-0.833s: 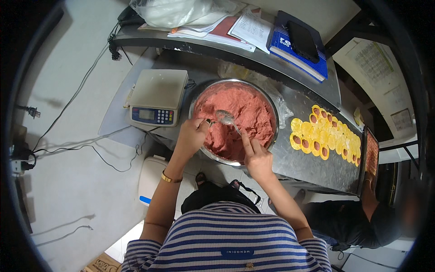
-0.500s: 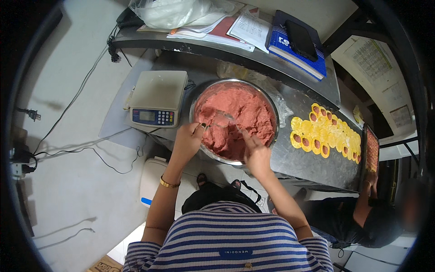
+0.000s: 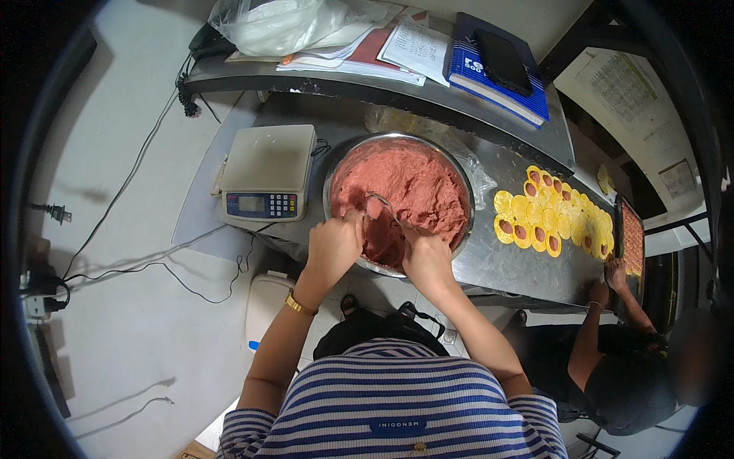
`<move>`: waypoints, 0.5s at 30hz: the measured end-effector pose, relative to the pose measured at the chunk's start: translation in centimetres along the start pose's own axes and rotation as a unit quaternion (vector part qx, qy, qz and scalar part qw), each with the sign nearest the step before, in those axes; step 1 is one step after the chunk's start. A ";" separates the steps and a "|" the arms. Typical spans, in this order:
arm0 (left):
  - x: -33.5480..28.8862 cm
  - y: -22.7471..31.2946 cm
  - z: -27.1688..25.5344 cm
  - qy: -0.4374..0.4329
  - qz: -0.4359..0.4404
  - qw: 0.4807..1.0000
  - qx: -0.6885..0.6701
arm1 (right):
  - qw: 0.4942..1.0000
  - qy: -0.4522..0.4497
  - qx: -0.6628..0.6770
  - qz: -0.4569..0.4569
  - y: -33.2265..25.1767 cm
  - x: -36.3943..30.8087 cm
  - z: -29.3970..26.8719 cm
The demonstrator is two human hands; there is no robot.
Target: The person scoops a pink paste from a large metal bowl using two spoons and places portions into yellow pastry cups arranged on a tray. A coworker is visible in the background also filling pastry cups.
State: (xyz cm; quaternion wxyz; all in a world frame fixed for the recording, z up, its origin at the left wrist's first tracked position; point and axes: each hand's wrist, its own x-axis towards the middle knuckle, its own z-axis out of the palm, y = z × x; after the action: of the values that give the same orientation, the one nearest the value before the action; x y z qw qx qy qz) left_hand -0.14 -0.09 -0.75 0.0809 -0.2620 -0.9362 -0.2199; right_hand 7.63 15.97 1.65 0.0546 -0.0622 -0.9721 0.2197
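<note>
A round steel bowl (image 3: 397,135) holds a big mass of pink minced meat paste (image 3: 413,174), with a hollow dug into its near side. Over that hollow, my right hand (image 3: 427,260) grips a metal spoon (image 3: 391,208), its head carrying a small pink lump (image 3: 375,206). My left hand (image 3: 335,246) is closed at the bowl's near left, fingertips by the spoon head. Whatever its fingers pinch is hidden.
A digital scale (image 3: 269,164) stands left of the bowl. To the right lie several yellow rounds (image 3: 566,226), some topped with pink paste. A co-worker's hands (image 3: 612,279) are near a filled tray (image 3: 631,237). A shelf (image 3: 321,83) with papers overhangs behind.
My hands have drawn closer together over the hollow, and the spoon now shows a lump on it. The co-worker's hands have come into fuller view beside the tray.
</note>
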 end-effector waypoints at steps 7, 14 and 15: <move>1.4 -1.6 0.7 0.061 -0.062 0.996 -0.014 | 0.998 0.061 0.029 0.010 0.9 -0.5 -1.1; 1.2 -0.7 0.4 0.035 -0.014 0.999 -0.018 | 0.994 0.011 -0.089 -0.057 0.6 0.4 0.0; 1.3 -0.8 0.1 0.029 -0.007 0.999 -0.021 | 0.988 -0.028 -0.135 -0.070 0.9 0.3 -0.1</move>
State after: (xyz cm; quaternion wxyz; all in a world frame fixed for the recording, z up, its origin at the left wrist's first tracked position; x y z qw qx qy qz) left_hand -1.63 -0.05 -0.78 0.1009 -0.2511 -0.9305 -0.2470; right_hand 7.45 16.85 1.41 0.0333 0.0055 -0.9959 0.0839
